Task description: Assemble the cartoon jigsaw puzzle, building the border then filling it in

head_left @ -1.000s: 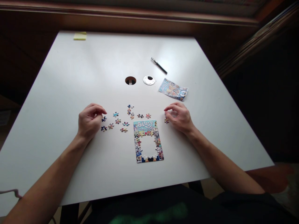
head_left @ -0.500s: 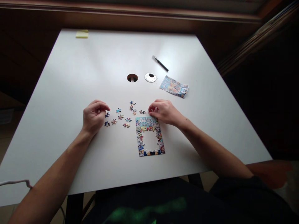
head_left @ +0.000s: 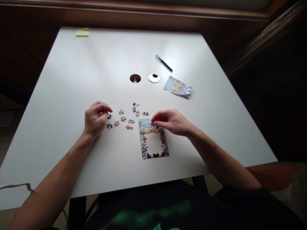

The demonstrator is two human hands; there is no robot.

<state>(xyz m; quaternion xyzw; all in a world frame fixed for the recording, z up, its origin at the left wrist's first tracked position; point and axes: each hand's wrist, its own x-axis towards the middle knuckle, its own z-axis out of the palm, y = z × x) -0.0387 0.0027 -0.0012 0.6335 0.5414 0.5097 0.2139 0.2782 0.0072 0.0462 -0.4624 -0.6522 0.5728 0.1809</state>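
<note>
A small, partly built jigsaw frame [head_left: 153, 140] lies on the white table [head_left: 72, 83], its middle open. My right hand [head_left: 171, 122] hovers over its top right corner, fingers pinched on a small puzzle piece. Several loose pieces [head_left: 127, 116] are scattered just left of and above the frame. My left hand [head_left: 94, 118] rests on the table at the left end of that scatter. Its fingers are curled, with the tips close to a dark piece; I cannot make out whether they hold anything.
A printed picture card [head_left: 177, 87] lies beyond my right hand, with a black pen [head_left: 164, 63] farther back. A cable hole [head_left: 135, 78] and its round cover [head_left: 153, 78] sit mid-table. A yellow sticky pad [head_left: 82, 32] is at the far left corner. A white cable [head_left: 14, 186] hangs at the near left edge.
My right hand moved left from the table beside the frame to the loose pieces, then came down over the frame's top with a piece pinched. The left hand stayed put.
</note>
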